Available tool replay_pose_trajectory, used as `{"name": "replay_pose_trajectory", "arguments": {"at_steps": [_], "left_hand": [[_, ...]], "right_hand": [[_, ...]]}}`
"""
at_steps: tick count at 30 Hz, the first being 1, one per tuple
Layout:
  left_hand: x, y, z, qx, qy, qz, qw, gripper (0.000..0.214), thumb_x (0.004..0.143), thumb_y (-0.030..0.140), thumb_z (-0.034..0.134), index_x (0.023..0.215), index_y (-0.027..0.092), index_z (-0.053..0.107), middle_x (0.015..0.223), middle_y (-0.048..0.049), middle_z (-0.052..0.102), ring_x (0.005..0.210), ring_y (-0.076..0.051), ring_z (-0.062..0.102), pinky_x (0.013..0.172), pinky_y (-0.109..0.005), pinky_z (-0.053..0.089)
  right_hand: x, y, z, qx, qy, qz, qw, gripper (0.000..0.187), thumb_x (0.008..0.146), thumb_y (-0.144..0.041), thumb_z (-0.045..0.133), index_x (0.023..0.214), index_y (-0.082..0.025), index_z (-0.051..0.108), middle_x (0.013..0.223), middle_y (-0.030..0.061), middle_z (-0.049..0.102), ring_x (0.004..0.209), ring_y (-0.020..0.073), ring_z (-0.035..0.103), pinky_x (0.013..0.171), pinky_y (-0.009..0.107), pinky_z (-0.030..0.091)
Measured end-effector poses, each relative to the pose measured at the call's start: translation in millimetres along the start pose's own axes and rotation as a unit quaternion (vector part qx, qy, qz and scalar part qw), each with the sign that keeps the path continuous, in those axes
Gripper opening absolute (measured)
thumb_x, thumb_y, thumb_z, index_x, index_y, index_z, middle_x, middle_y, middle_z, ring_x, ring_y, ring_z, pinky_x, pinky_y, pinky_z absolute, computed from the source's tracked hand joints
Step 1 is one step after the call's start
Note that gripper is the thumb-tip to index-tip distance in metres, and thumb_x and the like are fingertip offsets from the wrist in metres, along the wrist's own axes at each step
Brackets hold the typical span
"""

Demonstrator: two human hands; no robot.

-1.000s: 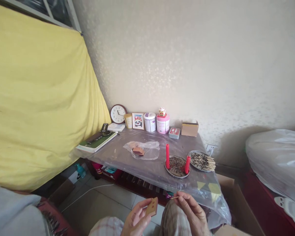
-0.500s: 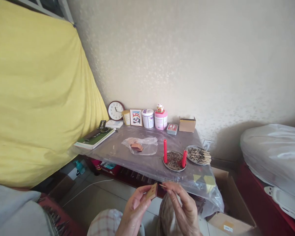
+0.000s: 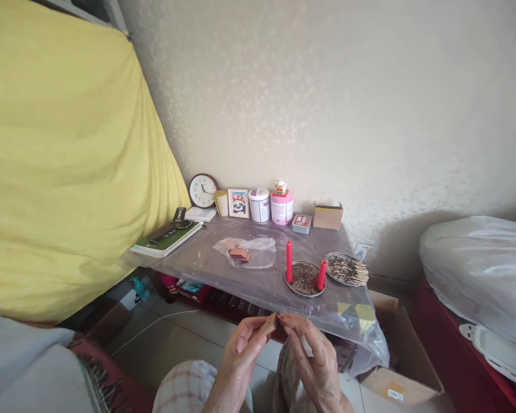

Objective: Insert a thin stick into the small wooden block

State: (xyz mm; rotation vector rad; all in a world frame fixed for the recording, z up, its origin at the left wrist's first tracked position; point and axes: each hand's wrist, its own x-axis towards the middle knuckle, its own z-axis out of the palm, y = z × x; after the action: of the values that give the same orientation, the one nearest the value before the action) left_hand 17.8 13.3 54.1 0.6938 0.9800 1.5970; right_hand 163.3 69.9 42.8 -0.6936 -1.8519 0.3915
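Note:
Between the thumb and fingers of my left hand (image 3: 239, 354) is a small tan matchbox (image 3: 268, 326), held tilted above my knees. My right hand (image 3: 312, 351) pinches a match (image 3: 280, 319) right at the matchbox's right side; the fingers hide most of the match. Beyond my hands, two red candles, a taller one (image 3: 289, 261) and a shorter one (image 3: 322, 275), stand upright on a round metal plate (image 3: 298, 292) with dark speckled residue. No flame shows on either wick.
To the right, a second plate (image 3: 329, 257) bears many used matchsticks (image 3: 356, 272). More matchboxes (image 3: 239, 254) lie on a clear plastic bag (image 3: 264, 258). A clock (image 3: 203, 190), tins and a picture frame line the table's back. An open carton (image 3: 406, 385) sits on the floor at right.
My right hand has moved left, bringing the match up against the side of the matchbox. The view has shifted slightly; the things on the table have stayed put.

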Motion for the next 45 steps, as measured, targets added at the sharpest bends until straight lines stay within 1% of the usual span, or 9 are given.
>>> {"name": "replay_pose_trajectory", "arguments": {"at_steps": [7,13,20,24,26,30,35,39,45], "left_hand": [[1.5,3.1,2.8,-0.02,0.003,0.008,1.0,0.028,0.072,0.037,0.074,0.092,0.018,0.072,0.099,-0.0091,0.075,0.099,-0.023,0.064,0.098,-0.04,0.044],[0.3,4.8,4.3,-0.02,-0.02,0.004,1.0,0.026,0.08,0.034,0.066,0.099,0.017,0.07,0.107,-0.0105,0.073,0.106,-0.024,0.061,0.102,-0.043,0.039],[5.3,5.3,0.6,-0.043,0.037,-0.011,0.998,0.031,0.069,0.039,0.077,0.09,0.017,0.072,0.098,-0.0087,0.075,0.097,-0.021,0.062,0.096,-0.038,0.041],[1.6,11.9,5.7,-0.048,0.012,-0.005,0.999,0.03,0.074,0.038,0.072,0.095,0.018,0.071,0.103,-0.0091,0.073,0.103,-0.022,0.061,0.101,-0.04,0.038],[-1.3,14.7,7.5,-0.034,0.002,0.001,0.999,0.032,0.075,0.039,0.071,0.098,0.018,0.071,0.106,-0.0096,0.073,0.106,-0.023,0.06,0.102,-0.04,0.038],[-1.5,13.1,3.5,-0.023,0.027,-0.014,0.999,0.035,0.068,0.043,0.076,0.093,0.018,0.073,0.105,-0.0103,0.074,0.103,-0.023,0.061,0.098,-0.039,0.04],[2.7,6.6,-1.9,-0.035,0.04,-0.021,0.998,0.028,0.073,0.039,0.074,0.093,0.019,0.072,0.105,-0.0082,0.073,0.105,-0.021,0.06,0.102,-0.038,0.039],[3.1,7.6,1.4,-0.031,0.011,-0.004,0.999,0.02,0.084,0.032,0.061,0.097,0.019,0.069,0.107,-0.0068,0.073,0.109,-0.02,0.059,0.106,-0.039,0.035],[2.7,9.3,3.4,-0.033,-0.026,0.014,0.999,0.022,0.088,0.03,0.056,0.103,0.018,0.066,0.11,-0.0083,0.071,0.112,-0.022,0.057,0.108,-0.042,0.033]], "right_hand": [[3.3,-3.4,-3.9,0.003,0.022,-0.039,0.999,0.023,0.091,-0.01,0.055,0.106,-0.025,0.062,0.099,0.005,0.073,0.092,0.0173,0.071,0.083,0.028,0.057],[6.0,4.8,2.2,-0.019,0.017,-0.047,0.999,0.02,0.091,-0.011,0.054,0.104,-0.024,0.063,0.098,0.005,0.073,0.09,0.0158,0.071,0.081,0.026,0.057],[14.0,-19.7,-19.1,0.019,0.104,-0.074,0.992,0.028,0.089,-0.008,0.054,0.11,-0.026,0.06,0.098,0.0088,0.073,0.09,0.0212,0.071,0.077,0.035,0.058],[12.5,8.7,0.2,-0.029,0.015,-0.073,0.997,0.019,0.092,-0.018,0.052,0.1,-0.025,0.067,0.091,0.0061,0.076,0.081,0.0191,0.073,0.073,0.031,0.059],[14.6,33.4,12.5,-0.083,0.066,-0.023,0.994,0.02,0.094,-0.025,0.049,0.087,-0.022,0.068,0.077,0.0039,0.075,0.069,0.0179,0.072,0.064,0.027,0.059],[20.8,55.8,15.1,-0.084,0.108,0.02,0.99,0.016,0.095,-0.024,0.05,0.094,-0.019,0.065,0.084,0.0048,0.074,0.076,0.0171,0.072,0.072,0.028,0.059],[21.5,33.5,3.5,-0.025,0.119,0.016,0.992,0.008,0.092,-0.02,0.057,0.095,-0.021,0.064,0.087,0.0037,0.073,0.08,0.0164,0.071,0.076,0.027,0.058],[15.1,15.1,6.1,0.006,0.099,0.009,0.995,0.01,0.091,-0.016,0.057,0.097,-0.023,0.063,0.093,0.0041,0.072,0.087,0.0164,0.07,0.078,0.027,0.057],[13.1,0.8,9.2,0.018,0.052,-0.038,0.998,0.015,0.092,-0.012,0.054,0.098,-0.023,0.062,0.094,0.0042,0.071,0.085,0.0141,0.07,0.075,0.023,0.057]]}}
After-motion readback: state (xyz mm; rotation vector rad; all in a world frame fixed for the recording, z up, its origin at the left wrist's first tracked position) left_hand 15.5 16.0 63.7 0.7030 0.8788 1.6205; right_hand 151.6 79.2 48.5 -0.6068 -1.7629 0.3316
